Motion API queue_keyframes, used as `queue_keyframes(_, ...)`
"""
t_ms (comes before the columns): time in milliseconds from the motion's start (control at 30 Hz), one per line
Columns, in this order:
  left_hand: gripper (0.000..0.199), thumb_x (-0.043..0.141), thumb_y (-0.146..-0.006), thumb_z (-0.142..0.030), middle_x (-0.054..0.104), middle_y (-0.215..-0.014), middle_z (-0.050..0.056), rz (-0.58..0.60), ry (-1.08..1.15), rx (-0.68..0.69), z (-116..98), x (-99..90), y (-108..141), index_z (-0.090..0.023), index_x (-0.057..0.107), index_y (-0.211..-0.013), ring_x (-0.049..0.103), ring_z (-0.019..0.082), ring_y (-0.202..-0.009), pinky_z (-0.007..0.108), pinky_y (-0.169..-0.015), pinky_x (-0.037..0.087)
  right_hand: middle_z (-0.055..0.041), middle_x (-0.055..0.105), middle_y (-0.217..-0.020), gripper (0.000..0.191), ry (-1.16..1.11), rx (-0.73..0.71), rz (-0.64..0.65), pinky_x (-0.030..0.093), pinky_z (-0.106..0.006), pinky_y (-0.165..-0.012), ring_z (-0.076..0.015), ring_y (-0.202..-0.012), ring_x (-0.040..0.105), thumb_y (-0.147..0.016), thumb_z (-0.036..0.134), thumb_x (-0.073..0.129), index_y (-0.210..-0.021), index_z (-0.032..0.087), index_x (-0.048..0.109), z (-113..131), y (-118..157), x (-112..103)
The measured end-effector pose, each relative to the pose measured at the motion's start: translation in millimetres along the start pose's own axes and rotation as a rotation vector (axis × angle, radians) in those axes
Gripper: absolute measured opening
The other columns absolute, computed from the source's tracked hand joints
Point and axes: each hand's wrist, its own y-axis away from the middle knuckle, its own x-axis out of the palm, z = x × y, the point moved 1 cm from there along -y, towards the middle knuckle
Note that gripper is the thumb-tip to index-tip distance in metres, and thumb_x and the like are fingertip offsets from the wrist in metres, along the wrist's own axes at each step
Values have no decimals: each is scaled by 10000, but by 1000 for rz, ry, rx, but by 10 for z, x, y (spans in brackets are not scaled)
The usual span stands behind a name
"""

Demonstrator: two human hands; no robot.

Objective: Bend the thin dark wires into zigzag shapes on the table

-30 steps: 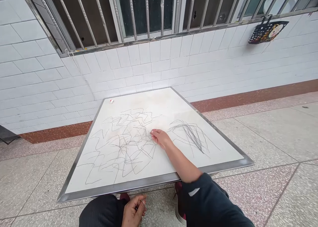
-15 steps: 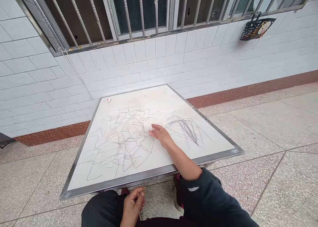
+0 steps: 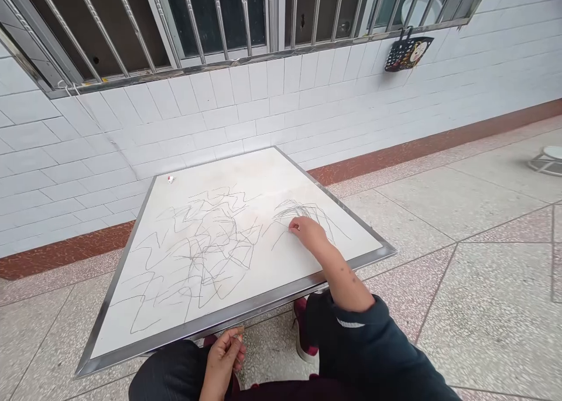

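Right hand (image 3: 307,232) curls over the tabletop (image 3: 246,172); its fingertips' contents are unclear.

Bright, even daylight around you, soft pale glare across the middle of your white tabletop (image 3: 246,172), faint shadow below the hanging bag (image 3: 401,55), dark window panes (image 3: 215,14), slight blur on your right hand (image 3: 307,232), stretched, softened edges

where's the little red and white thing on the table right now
In the head view, the small red and white object lies at the far left corner of the white, metal-edged table, close to the white tiled wall.
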Motion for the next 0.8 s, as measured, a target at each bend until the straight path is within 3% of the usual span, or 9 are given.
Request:
queue_keyframes(267,556,734,-582,-552,616,-606,-12,22,-28,-31,52,-15,-28,-153,647,-959,532,109,-524,197,-457,392,-105,609,-884,113,216,-8,75,334,-288,-626,-224,-869,523,-788,132,544,-741,169,640,-9,-8,81)
queue_keyframes(500,543,696,-629,-570,605,-637,-7,74,-110,2,49,-32,69,-173,665,-998,540,126,-569,214,-482,392,-56,607,-868,105,172,-156,27,347,-258,-615,-182,-848,525,-809,158,500,-787,193,598,193,215,-67)
queue_keyframes(600,492,673,-657,-575,622,-670,15,132,-192,46,-7,33,184,-183,700,-953,556,144,-612,230,-513,414,-33,600,-869,101,80,-250,-42,362,-252,-645,-162,-833,524,-834,192,474,-849,207,573,313,387,-166)
queue_keyframes(700,412,652,-703,-543,647,-718,41,167,-251,122,-138,144,338,-193,725,-907,575,163,-662,246,-550,444,-8,566,-750,82,-119,-351,-94,366,-257,-636,-146,-708,509,-831,224,482,-850,210,560,475,604,-217)
queue_keyframes(800,341,638,-751,-478,654,-744,52,176,-213,223,-396,284,496,-199,728,-926,579,161,-671,245,-559,458,13,540,-695,92,-412,-355,-7,371,-250,-603,-129,-629,483,-829,289,503,-831,212,553,665,846,-164)
